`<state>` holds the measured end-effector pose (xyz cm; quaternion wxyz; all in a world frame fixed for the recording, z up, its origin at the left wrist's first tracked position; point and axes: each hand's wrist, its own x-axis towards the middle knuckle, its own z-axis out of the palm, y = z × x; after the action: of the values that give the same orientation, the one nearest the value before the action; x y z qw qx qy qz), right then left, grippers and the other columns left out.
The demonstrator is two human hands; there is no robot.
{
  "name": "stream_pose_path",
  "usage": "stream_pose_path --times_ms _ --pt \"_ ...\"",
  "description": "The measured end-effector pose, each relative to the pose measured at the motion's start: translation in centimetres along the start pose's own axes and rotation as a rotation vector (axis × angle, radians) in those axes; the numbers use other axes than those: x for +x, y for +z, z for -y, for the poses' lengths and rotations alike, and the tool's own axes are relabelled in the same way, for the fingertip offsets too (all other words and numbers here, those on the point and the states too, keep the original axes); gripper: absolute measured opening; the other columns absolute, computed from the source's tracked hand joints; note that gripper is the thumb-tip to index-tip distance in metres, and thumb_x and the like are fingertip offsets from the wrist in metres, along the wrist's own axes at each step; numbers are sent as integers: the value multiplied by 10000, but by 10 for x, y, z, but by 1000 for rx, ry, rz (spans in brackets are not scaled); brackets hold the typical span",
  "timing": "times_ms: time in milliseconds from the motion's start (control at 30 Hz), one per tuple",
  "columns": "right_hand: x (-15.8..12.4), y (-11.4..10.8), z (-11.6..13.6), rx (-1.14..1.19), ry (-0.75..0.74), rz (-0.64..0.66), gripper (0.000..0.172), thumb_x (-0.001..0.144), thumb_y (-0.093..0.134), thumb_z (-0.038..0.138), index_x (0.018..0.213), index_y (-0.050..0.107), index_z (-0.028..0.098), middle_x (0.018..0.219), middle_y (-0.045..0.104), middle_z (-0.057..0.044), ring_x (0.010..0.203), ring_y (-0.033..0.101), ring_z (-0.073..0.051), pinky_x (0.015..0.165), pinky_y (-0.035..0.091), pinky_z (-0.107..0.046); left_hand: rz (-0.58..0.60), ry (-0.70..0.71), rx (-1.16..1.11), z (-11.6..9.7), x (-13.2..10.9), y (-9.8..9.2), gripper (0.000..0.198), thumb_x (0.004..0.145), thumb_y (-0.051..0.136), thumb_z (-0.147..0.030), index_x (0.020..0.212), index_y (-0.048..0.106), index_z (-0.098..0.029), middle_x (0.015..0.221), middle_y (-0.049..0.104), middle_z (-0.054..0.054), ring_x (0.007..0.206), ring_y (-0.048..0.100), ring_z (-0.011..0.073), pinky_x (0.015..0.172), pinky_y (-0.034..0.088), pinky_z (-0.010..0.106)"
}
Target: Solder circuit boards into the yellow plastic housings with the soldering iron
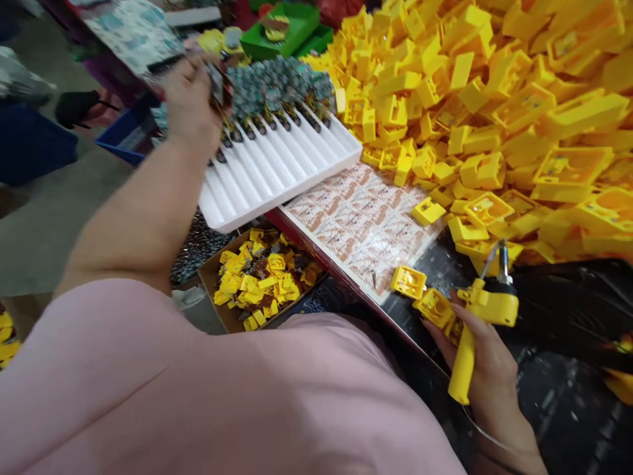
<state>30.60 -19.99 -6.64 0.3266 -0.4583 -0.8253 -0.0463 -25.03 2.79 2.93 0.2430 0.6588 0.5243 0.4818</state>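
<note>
Has a great heap of yellow casings [475, 112] beyond the right hand [489, 356]. Has a white foam tray [277, 173] just right of the left hand [190, 99], bearing wired parts [279, 86]. Has a carton [210, 286] of yellow pieces [262, 284] between both hands. Grips a yellow gun-shaped tool [494, 307] in the right hand, with an open casing [435, 305] against those fingertips. Curls the left hand beside a dark piece [220, 89]; cannot tell whether gripping it.
</note>
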Motion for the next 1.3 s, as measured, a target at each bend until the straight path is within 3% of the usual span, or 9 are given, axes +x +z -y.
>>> stream_pose_path --times_ms 167,300,433,600,700,800,967,1133,1300 --pt "4 -7 7 -8 72 35 665 843 861 340 1422 545 256 1241 746 -109 1064 759 -293 902 633 -421 157 -97 -259 -76 -13 76 386 929 735 -482 1162 593 -208 892 620 -26 819 498 86 842 496 418" --pt "29 -4 22 25 93 36 680 878 822 388 1453 487 250 1287 706 -126 1131 725 -299 959 606 -445 687 -23 -309 -97 -23 168 222 949 647 -397 1006 624 -184 802 651 28 754 644 172 767 579 463" --pt "58 10 32 22 36 105 531 955 719 437 1401 508 241 1043 700 -63 958 705 -254 931 591 -415 1032 357 130 -104 -30 226 187 948 537 -328 991 702 -252 1242 703 67 1212 645 278 1104 491 549" --pt "61 17 37 -4 21 130 399 1024 611 364 1391 489 265 906 662 -9 818 659 -200 846 573 -355 1172 719 495 -111 -55 213 311 966 444 -249 1009 746 -307 1612 515 -28 1589 327 276 1313 209 574" --pt "53 13 40 -14 19 124 394 997 666 321 1355 519 248 909 681 -14 795 664 -192 870 561 -372 1189 675 529 -101 -67 188 336 949 422 -242 949 753 -298 1612 532 -37 1574 363 265 1313 189 577" --pt "48 11 39 9 25 86 422 968 716 312 1342 534 240 943 715 -29 862 709 -219 926 559 -415 1083 505 462 -95 -69 176 376 952 422 -363 1088 770 -322 1496 646 12 1366 593 252 1212 399 492" --pt "47 10 38 77 68 -12 637 898 806 358 1440 482 270 1113 735 -76 1062 726 -267 937 599 -413 731 196 711 -107 -64 204 525 903 532 -463 1321 707 -199 1221 753 121 1183 689 326 1076 506 483" --pt "38 1 36 65 84 -15 622 902 798 280 1437 482 242 1164 734 -103 1072 736 -265 924 614 -406 819 263 847 -111 -61 242 425 875 596 -401 1232 719 -206 1018 770 56 1127 713 320 1131 460 520" --pt "30 -6 31 40 78 36 646 920 779 397 1456 455 243 1105 712 -85 988 708 -255 892 594 -404 986 200 557 -112 -38 242 432 873 589 -439 1231 729 -241 1042 770 8 1007 743 240 949 566 408"
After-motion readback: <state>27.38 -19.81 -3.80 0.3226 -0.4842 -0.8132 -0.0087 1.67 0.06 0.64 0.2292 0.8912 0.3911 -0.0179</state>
